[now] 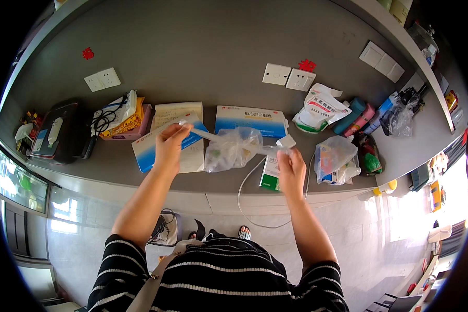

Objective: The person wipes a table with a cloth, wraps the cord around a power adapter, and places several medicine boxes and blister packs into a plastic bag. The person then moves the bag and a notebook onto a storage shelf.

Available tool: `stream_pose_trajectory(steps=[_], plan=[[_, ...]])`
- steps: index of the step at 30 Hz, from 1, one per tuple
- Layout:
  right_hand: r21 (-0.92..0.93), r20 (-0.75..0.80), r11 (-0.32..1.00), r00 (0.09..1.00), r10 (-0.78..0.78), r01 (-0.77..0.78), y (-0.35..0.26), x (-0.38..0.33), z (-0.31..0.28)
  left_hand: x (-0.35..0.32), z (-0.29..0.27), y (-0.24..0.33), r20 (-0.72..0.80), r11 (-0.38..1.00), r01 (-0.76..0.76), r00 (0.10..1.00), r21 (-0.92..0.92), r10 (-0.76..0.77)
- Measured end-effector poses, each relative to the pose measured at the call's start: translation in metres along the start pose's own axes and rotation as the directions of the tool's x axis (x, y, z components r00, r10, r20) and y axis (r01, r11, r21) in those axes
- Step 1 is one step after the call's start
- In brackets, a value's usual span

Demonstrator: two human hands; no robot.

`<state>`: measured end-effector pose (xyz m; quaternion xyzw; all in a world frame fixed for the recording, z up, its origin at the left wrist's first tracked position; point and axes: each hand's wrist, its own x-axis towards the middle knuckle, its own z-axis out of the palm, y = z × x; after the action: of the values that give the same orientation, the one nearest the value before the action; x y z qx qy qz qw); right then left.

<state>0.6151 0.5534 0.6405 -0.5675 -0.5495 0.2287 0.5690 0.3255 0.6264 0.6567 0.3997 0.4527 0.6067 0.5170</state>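
Plastic bag (229,153) mid-frame — soft, likely slippery, light; left hand (170,141) and right hand (292,170) pinch its ends — sensible holds.

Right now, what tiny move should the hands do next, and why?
Perhaps ease the left hand and right hand closer together for slack: each grips an end of the clear plastic bag, both ends look stretched out, and its middle is bunched between them.
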Motion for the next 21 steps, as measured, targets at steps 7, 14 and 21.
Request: stream_pose_trajectory(steps=[7, 14, 21], plan=[[0.476, 0.49, 0.677, 0.809, 0.325, -0.561, -0.039, 0.011, 0.038, -0.028, 0.043, 0.02, 0.325, 0.907, -0.304, 0.923, 0.292, 0.204], [0.127, 0.574, 0.974, 0.814, 0.084, -0.19, -0.049, -0.013, 0.058, -0.044, 0.052, 0.024, 0.522, 0.792, -0.507, 0.803, 0.34, 0.289], [0.247, 0.499, 0.952, 0.866, 0.034, -0.18, -0.043, -0.028, 0.061, -0.043, 0.035, 0.017, 0.703, 0.725, -0.626, 0.652, 0.289, 0.283]])
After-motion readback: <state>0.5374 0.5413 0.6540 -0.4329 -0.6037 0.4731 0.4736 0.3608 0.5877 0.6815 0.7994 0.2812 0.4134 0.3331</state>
